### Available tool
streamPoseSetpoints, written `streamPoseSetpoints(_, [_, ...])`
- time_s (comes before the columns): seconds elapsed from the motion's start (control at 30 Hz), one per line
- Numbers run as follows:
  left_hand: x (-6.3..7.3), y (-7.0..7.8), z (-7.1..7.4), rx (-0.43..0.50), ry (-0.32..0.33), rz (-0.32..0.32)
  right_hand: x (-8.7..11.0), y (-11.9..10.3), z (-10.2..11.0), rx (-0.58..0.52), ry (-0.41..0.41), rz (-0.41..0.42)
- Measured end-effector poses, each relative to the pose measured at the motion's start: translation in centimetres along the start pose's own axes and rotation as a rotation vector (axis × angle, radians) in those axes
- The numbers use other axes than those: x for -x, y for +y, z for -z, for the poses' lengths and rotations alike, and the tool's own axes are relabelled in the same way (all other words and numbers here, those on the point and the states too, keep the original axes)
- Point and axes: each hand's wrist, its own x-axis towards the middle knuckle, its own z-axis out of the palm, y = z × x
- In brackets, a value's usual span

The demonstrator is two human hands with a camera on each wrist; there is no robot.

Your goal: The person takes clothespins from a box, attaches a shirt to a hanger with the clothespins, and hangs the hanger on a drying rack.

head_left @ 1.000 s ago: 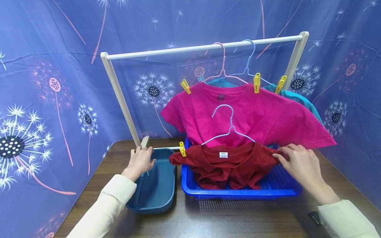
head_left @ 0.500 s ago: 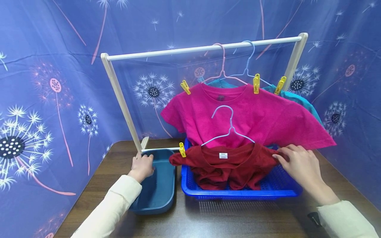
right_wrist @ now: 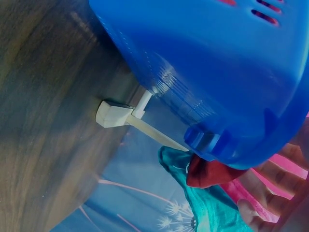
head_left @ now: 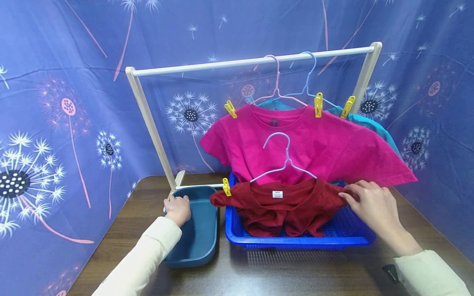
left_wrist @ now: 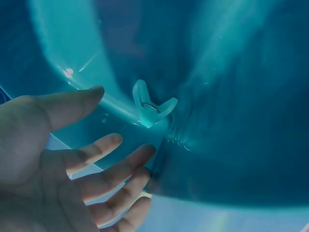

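In the head view my left hand [head_left: 178, 210] is over the left side of a teal bin [head_left: 201, 242]. The left wrist view shows its fingers spread and loosely bent, holding nothing, near a pale teal clothespin [left_wrist: 150, 108] in the bin's corner. My right hand [head_left: 374, 207] pinches the right sleeve of a dark red T-shirt [head_left: 285, 213]. That shirt lies bunched over a blue basket [head_left: 296, 242], a pale blue hanger [head_left: 287, 158] in its neck. A yellow clothespin [head_left: 226, 187] clips its left shoulder. In the right wrist view the red sleeve end pokes out beside the fingers.
Behind stands a clothes rack [head_left: 222, 64]. From it hang a pink T-shirt [head_left: 292, 139] on a pink hanger and a turquoise T-shirt [head_left: 377, 125] on a blue one, with yellow clothespins on them. A small black object [head_left: 391, 273] lies on the wooden table [head_left: 274, 279].
My left hand has moved from the rack's foot at the bin's far left corner slightly toward me. My right hand stays on the red sleeve.
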Motion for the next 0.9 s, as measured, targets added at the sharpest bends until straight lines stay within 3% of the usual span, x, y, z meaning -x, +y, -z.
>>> streamPoseSetpoints(0.2, [0.0, 0.4, -0.1, -0.033, -0.077, 0.006, 0.1, 0.0, 0.0, 0.003, -0.008, -0.009])
streamPoseSetpoints(0.43, [0.3, 0.9, -0.2, -0.043, -0.114, -0.016, 0.1, 0.0, 0.0, 0.004, -0.012, -0.007])
streamPoseSetpoints(0.63, [0.5, 1.2, -0.1, -0.027, -0.091, -0.049, 0.1, 0.0, 0.0, 0.004, -0.014, -0.012])
streamPoseSetpoints(0.9, [0.3, 1.3, -0.4, 0.053, -0.01, -0.1, 0.0, 0.0, 0.0, 0.003, -0.011, -0.009])
